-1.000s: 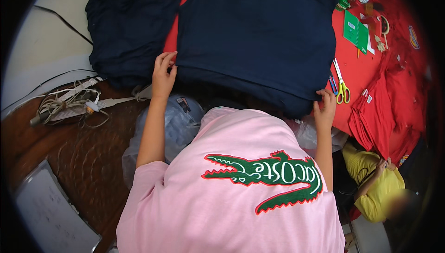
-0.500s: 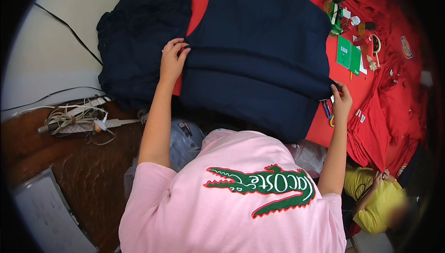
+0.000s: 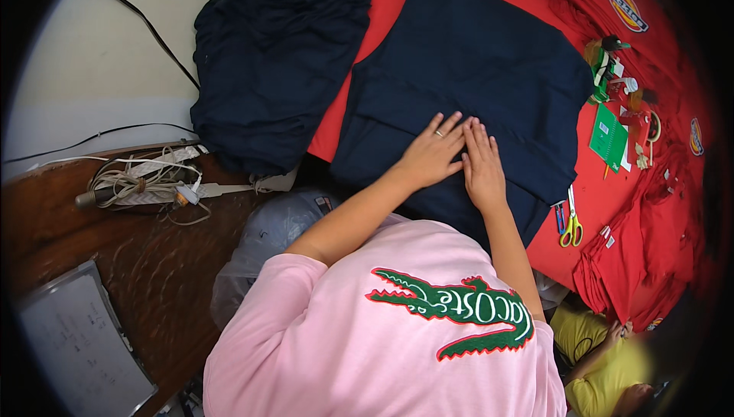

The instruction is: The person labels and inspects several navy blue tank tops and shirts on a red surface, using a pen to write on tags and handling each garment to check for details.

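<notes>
Navy cloth (image 3: pixel 489 58): beneath left hand (image 3: pixel 433 155) and right hand (image 3: pixel 483 166), both loosely spread, apparently for flatness; scissors (image 3: pixel 571 227) at hands' four o'clock

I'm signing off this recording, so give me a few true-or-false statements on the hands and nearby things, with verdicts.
1. The left hand rests on the dark navy cloth. True.
2. The right hand holds the yellow-handled scissors. False: it rests on the navy cloth; the scissors lie on the red surface.
3. A green notebook lies to the right of both hands. True.
4. The ring is on the right hand. False: it is on the left hand.
5. A second navy cloth lies left of the one under the hands. True.
</notes>
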